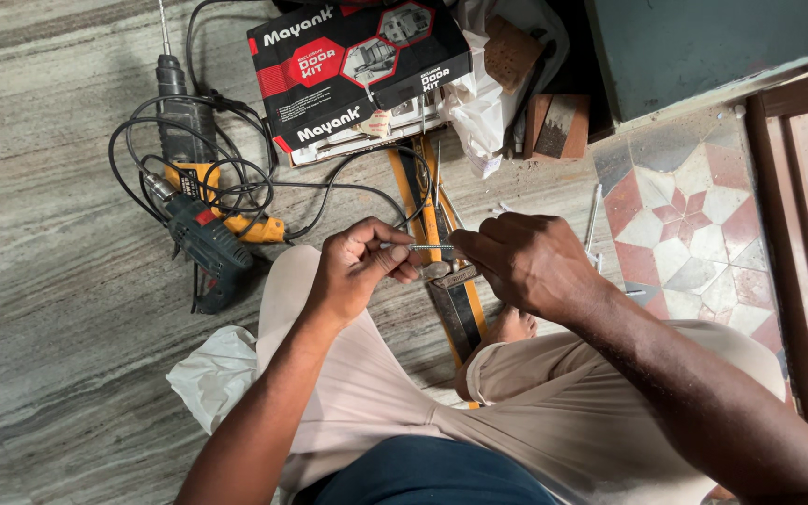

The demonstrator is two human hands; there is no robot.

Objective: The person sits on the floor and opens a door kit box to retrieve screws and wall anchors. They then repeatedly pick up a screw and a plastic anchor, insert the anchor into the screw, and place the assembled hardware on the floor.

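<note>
Your arms are bare; you wear beige trousers [554, 393] and what looks like a dark blue shirt [432, 472].

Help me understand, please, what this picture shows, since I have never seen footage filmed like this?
The camera sits on a person's head and looks down at their own two bare hands; no machine is involved. The person is seated on a grey stone floor. The left hand and right hand pinch a long threaded screw between them. On the floor lie two corded power drills, a red-and-black cardboard box, a yellow-and-black tool and a crumpled white bag.
</note>
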